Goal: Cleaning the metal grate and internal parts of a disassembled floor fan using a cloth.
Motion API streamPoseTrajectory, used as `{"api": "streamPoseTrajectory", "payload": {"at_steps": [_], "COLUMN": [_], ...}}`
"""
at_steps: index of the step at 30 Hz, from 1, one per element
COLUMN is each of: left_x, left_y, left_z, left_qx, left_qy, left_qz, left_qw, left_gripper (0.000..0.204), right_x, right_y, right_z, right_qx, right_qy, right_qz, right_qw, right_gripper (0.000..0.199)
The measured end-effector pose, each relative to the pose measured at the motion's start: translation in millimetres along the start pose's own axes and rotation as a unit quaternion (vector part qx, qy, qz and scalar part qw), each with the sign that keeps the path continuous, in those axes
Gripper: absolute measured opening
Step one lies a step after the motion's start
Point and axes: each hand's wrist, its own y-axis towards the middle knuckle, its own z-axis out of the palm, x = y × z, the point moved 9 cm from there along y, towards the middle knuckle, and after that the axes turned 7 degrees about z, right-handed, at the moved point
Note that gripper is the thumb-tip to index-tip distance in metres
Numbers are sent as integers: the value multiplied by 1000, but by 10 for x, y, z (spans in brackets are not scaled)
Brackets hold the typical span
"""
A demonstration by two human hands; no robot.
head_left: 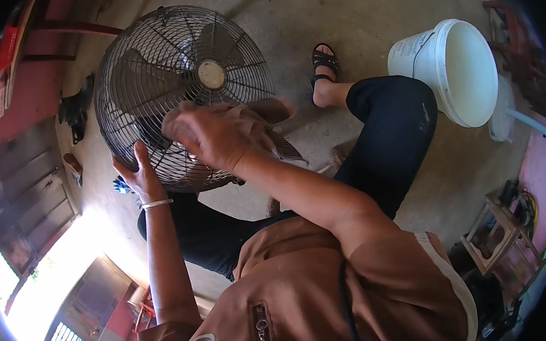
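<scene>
A large round fan (152,100) with a dark wire guard, dark blades and a pale round hub stands tilted in front of me, between my legs. At its lower left rim, my left hand (141,176) grips the edge of the guard, thumb up, a bracelet at the wrist. My right hand (208,136), smeared by motion, is closed on a brownish cloth (254,121) against the front wires. Part of the cloth hangs loose to the right of the hand, also blurred. The fan's base is mostly hidden behind my arm and the cloth.
A white bucket (417,53) lies tipped beside my right knee, its mouth facing right. Dark footwear (77,110) lies on the concrete floor at the left. A wooden stool (492,236) stands near the right wall. Bright light comes through a doorway at the lower left.
</scene>
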Motion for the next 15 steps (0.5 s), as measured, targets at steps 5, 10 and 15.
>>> {"api": "streamPoseTrajectory", "payload": {"at_steps": [5, 10, 15], "left_x": [-237, -376, -386], "left_y": [-108, -170, -172], "left_z": [-50, 147, 173], "left_qx": [-6, 17, 14], "left_qy": [30, -18, 13], "left_qz": [58, 46, 39], "left_qw": [998, 999, 999], "left_gripper": [85, 84, 89], "right_x": [-1634, -1999, 56], "right_y": [-346, -480, 762], "right_z": [-296, -656, -95], "right_qx": [17, -107, -64], "right_qy": [-227, -22, 84], "right_qz": [274, 348, 25], "right_qw": [934, 931, 994], "right_gripper": [32, 41, 52]}}
